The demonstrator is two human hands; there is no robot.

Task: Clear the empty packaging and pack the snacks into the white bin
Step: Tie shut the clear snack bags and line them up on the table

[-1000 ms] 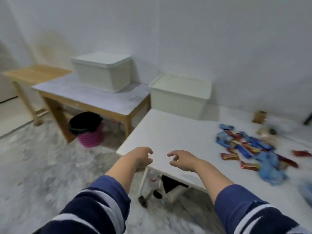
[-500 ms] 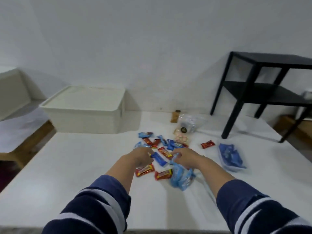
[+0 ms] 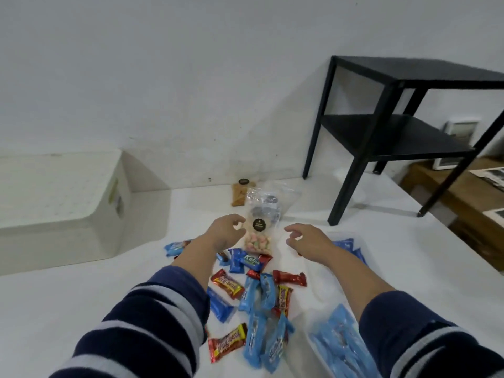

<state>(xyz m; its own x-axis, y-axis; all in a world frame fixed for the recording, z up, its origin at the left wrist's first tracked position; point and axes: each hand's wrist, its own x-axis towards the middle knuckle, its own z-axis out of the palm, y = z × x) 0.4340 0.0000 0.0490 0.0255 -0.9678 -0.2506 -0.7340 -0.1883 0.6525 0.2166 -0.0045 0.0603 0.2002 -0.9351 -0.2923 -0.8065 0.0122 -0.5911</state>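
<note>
Both hands over the snack pile, neither holding anything.
Left hand (image 3: pixel 227 231) and right hand (image 3: pixel 308 237), fingers loosely curled, flank one clear candy bag (image 3: pixel 259 230). One lidded white bin (image 3: pixel 60 208) sits far left. Near: roughly ten blue wrappers (image 3: pixel 255 293), five red bars (image 3: pixel 227 286).

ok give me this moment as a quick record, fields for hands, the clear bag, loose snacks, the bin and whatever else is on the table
left hand: open, fingers curled, at the clear bag's left side, contact unclear
right hand: open, just right of the bag, holding nothing
clear bag: upright, pastel sweets at its bottom, round black label
loose snacks: blue and red wrapped bars scattered on the white table
white bin: far left on the table, lid on
clear tray: near right, holds blue packets
black side table: stands on the white table, far right
</note>
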